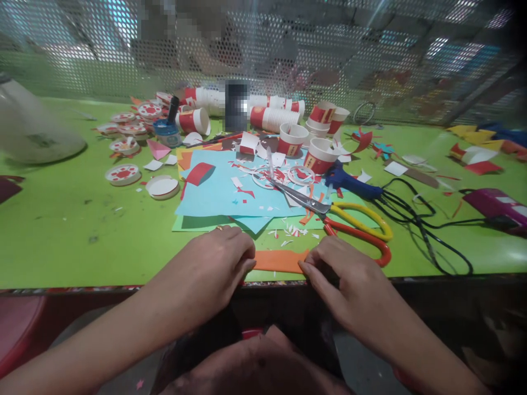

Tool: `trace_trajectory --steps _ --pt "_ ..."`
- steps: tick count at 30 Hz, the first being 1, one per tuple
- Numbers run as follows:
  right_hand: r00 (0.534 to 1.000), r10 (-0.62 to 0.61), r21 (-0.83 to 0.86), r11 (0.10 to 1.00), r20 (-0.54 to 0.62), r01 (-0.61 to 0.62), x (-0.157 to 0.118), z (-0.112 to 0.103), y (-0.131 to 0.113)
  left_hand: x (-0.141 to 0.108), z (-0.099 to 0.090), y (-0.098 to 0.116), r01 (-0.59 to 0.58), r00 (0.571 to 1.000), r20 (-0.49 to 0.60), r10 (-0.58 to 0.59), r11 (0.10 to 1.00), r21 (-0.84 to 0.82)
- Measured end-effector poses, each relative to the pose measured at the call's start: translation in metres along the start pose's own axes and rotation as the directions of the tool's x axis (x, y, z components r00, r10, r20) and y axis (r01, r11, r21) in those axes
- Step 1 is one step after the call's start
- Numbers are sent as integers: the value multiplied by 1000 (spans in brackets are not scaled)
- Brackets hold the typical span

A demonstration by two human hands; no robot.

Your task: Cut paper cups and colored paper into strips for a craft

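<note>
An orange paper strip lies near the front edge of the green table, spanning the space between my hands. My left hand, with a ring on one finger, has its fingers closed on the strip's left end. At the right end, the thumb and fingers of my right hand pinch the strip. Just beyond my right hand rest open scissors with one yellow and one red handle. Light blue paper sheets lie past the strip, with small red and white scraps on them.
Paper cups stand and lie across the back. A blue glue gun with a black cable is at the right, near a magenta device. Round cut pieces lie left. A perforated screen rises behind the table.
</note>
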State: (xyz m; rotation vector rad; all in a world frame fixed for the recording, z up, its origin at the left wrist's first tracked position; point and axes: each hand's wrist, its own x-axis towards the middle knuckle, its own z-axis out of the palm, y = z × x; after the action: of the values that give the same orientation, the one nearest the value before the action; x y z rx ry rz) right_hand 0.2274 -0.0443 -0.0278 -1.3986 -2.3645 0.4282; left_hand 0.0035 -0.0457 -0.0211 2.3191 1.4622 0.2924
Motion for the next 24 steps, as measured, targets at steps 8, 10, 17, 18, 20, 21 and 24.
trace_trajectory --steps 8,10,17,18,20,21,24 --pt "1000 12 -15 1000 20 -12 1 0 1 -5 0 1 25 999 -24 -25 999 -27" --pt "1000 10 -12 1000 7 -10 1 1 1 -7 0 2 32 999 -38 -33 999 -24" --pt "1000 2 7 1000 -12 -2 -2 1 0 -11 5 0 37 995 -87 -39 999 -27" --pt "1000 2 6 1000 -13 -2 -2 2 0 -12 6 0 32 994 -101 -35 999 -33" --pt "1000 -1 6 1000 -18 1 -3 3 0 -14 8 -1 21 991 -133 -26 999 -37" --pt "1000 -4 7 1000 -22 4 -3 3 0 -14 9 -1 19 988 -152 -24 999 -34" --pt "999 -6 16 1000 -39 7 -5 6 1 -16 12 1 26 977 -210 -29 1000 -17"
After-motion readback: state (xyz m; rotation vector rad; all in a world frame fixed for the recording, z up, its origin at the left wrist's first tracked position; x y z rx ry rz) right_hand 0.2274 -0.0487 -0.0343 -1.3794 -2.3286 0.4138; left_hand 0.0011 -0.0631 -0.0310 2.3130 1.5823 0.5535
